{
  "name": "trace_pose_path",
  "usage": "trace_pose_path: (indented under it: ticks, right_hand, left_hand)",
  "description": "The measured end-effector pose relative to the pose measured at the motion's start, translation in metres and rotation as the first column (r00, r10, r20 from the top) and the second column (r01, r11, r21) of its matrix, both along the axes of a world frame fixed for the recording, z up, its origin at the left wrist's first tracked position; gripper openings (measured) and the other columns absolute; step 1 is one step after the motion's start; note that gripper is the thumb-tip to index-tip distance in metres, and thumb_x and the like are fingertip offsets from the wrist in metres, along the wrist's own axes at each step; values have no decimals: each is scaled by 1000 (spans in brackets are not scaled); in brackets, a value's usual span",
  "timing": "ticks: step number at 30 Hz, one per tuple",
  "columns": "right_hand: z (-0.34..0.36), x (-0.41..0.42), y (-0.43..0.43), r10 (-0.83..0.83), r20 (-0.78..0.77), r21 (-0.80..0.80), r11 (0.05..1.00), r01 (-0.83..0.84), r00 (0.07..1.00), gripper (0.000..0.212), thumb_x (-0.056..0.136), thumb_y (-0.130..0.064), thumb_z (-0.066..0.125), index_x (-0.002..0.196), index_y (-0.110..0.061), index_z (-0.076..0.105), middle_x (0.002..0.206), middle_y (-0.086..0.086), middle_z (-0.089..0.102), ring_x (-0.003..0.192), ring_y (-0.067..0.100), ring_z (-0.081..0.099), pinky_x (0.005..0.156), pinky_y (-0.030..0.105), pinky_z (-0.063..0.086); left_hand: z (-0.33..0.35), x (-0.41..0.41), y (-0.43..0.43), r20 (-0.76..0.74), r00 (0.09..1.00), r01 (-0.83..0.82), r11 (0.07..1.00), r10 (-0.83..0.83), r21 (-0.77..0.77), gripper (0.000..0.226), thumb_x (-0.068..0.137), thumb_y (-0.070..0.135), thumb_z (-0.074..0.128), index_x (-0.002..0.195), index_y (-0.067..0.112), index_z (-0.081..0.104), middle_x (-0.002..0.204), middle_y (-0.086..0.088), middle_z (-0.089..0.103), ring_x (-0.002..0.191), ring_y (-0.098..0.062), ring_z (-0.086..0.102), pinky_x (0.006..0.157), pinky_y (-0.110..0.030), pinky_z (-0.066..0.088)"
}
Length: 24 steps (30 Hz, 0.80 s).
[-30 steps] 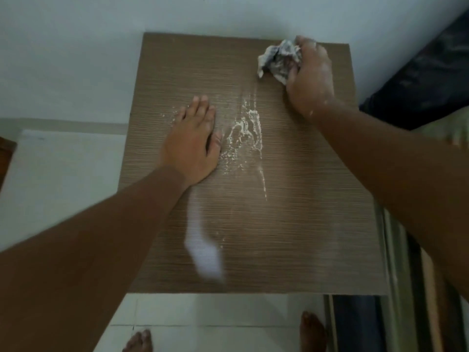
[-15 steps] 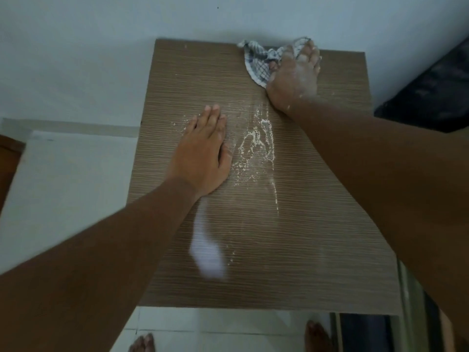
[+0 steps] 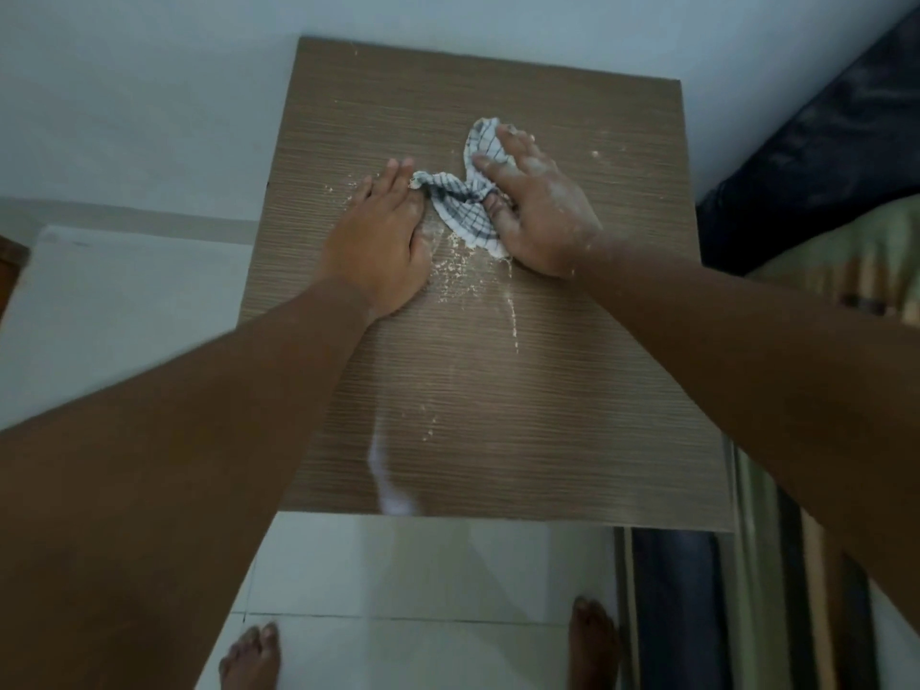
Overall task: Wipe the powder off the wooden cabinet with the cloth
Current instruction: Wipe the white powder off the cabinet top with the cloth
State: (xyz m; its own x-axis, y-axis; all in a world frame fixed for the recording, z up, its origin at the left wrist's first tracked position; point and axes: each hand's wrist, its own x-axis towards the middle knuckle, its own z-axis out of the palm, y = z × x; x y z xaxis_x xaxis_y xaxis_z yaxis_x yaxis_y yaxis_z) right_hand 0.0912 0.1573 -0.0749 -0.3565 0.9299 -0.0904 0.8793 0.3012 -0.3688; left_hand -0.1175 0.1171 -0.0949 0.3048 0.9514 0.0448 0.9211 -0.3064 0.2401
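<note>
The wooden cabinet top fills the middle of the head view. White powder lies scattered near its centre, with a thin streak trailing toward me. A white cloth with dark checks lies bunched on the powder patch. My right hand, dusted with powder, presses its fingers over the cloth's far lobe, and its thumb hooks the cloth's twisted middle. My left hand lies flat on the wood just left of the cloth, its fingertips touching the cloth's left end.
A pale wall runs behind the cabinet. A white surface sits lower on the left. Dark fabric and greenish bedding lie to the right. My bare feet stand on white floor tiles below the front edge.
My right hand has dragged the cloth from the far right corner toward me onto the powder patch. My left hand stayed flat and now touches the cloth.
</note>
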Motion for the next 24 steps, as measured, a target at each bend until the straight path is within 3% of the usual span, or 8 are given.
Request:
trace_pose_path:
  ticks: [3,6,15,24]
  right_hand:
    - [2,-3,-24,29,-10,-6,1000,-30,1000,56,104,-28,50,157,-28,32,170,5,8,158,25,4,122,37,8]
    - [2,-4,-48,65,-32,-8,998,-65,997,53,104,-26,50,156,-26,36,170,6,11,158,25,6,123,35,8]
    - [-12,5,-122,186,-104,36,983,-183,977,48,102,-25,55,149,-20,47,167,12,22,156,31,14,124,55,24]
    - [-17,10,-206,264,-98,10,964,-265,959,49,102,-36,45,149,-21,47,167,11,23,157,30,14,125,51,22]
  left_hand:
    - [-1,-1,-1,12,1000,-1,1000,1,6,52,97,22,33,143,1,47,162,-15,27,152,-29,20,126,-44,16]
    - [-1,-1,-2,28,1000,-6,1000,6,2,55,98,20,33,151,4,35,162,-15,26,153,-27,18,126,-42,13]
    - [2,-2,-6,7,1000,-11,1000,11,1,58,99,18,35,154,3,28,163,-14,24,153,-26,17,126,-40,11]
    - [3,-1,-8,-22,1000,-16,1000,15,-10,59,99,20,34,155,5,25,164,-14,24,153,-27,17,126,-40,13]
